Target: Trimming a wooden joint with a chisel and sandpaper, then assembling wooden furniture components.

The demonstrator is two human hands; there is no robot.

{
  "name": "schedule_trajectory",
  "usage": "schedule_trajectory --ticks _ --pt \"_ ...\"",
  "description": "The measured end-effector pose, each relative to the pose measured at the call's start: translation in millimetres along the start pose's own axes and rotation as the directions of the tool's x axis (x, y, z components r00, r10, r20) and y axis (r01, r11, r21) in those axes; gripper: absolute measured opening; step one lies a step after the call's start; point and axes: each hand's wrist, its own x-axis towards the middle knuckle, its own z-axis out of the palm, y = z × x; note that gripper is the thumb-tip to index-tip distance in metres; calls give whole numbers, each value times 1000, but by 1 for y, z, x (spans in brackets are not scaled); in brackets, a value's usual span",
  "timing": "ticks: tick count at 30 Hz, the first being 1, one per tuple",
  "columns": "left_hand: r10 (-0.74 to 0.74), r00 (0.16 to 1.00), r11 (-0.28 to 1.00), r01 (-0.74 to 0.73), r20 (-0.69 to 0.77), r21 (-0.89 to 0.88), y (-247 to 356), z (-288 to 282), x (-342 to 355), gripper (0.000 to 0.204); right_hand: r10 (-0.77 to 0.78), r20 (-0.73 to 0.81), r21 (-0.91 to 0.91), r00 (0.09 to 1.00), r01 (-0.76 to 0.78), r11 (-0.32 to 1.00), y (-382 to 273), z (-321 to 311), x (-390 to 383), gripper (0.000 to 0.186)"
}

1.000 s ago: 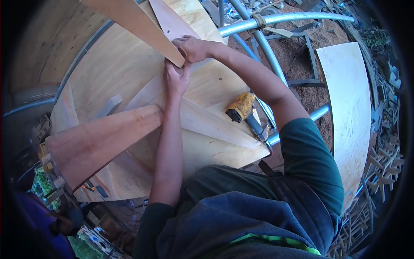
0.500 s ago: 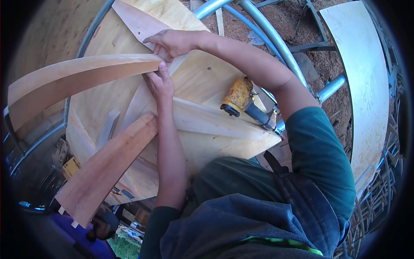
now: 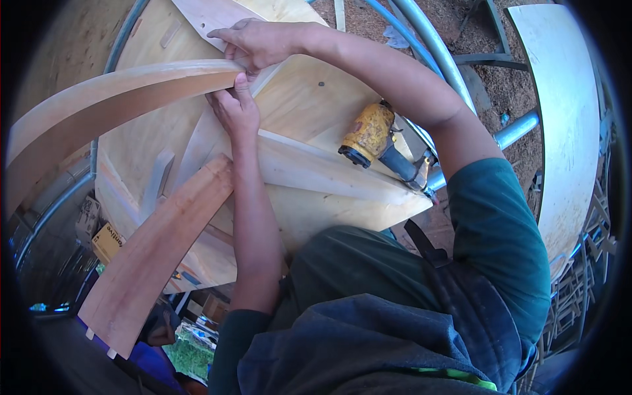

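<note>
A long curved wooden panel (image 3: 141,95) rises to the left above the work surface. My left hand (image 3: 237,112) is closed on its inner end from below, thumb up against the edge. At the same end, my right hand (image 3: 266,45) grips from above with bent fingers, its index finger stretched out to the left; part of that hold is hidden. Beneath the hands, thin shaped wooden boards (image 3: 224,16) lie on a plywood sheet (image 3: 303,99). A yellow and black nail gun (image 3: 370,135) lies on the plywood, inside the bend of my right arm.
A reddish-brown curved board (image 3: 161,253) slants left of my left forearm. Blue-grey metal tubes (image 3: 434,52) curve around the plywood. On the right stands a pale curved sheet (image 3: 563,112). A yellow carton (image 3: 106,242) sits low left; part of another person (image 3: 160,329) shows below.
The view has shifted slightly, so the hands and panel appear higher and a little farther left. Both hands remain at the same panel end.
</note>
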Motion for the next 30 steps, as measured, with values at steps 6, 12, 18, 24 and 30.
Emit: schedule_trajectory --ticks 6,12,18,24,30 --pt "-27 1000 999 27 4 -38 -2 2 -4 67 -37 42 -51 998 39 998 7 5 2 87" --pt "-133 991 979 132 5 -155 0 4 -5 67 -70 49 -25 996 72 997 13 5 6 83" --pt "-91 996 994 91 -3 -62 3 2 -2 60 -162 -110 49 981 168 985 16 13 1 103" --pt "-74 997 997 73 -16 -20 2 1 -2 60 -71 -12 -45 997 71 996 13 14 5 96" --pt "-75 997 997 75 -18 -19 4 2 -4 62 -71 1 -51 998 70 996 14 14 3 94"
